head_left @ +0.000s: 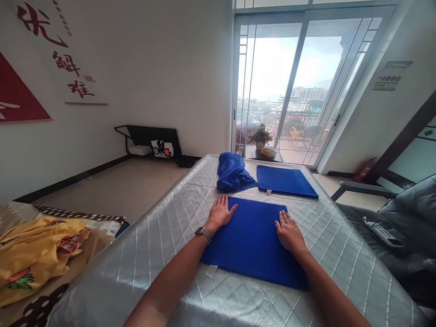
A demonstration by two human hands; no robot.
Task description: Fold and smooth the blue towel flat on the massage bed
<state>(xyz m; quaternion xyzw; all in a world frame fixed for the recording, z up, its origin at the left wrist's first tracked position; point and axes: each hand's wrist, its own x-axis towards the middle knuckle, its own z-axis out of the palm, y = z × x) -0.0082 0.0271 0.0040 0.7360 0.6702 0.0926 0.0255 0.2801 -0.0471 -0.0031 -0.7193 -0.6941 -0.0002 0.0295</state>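
Head view: blue cloth [251, 243] longest crosswise, tag [211, 271] at near edge; left hand [220, 213], right hand [290, 232] flat atop, thumbs spread.

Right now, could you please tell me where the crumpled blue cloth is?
In the head view, the crumpled blue cloth lies beyond the left hand, just left of the farther flat blue cloth.

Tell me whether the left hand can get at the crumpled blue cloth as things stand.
Probably yes: the left hand rests open at the edge of the flat blue cloth, grasping nothing, and only a strip of silver cover separates it from the crumpled blue cloth.
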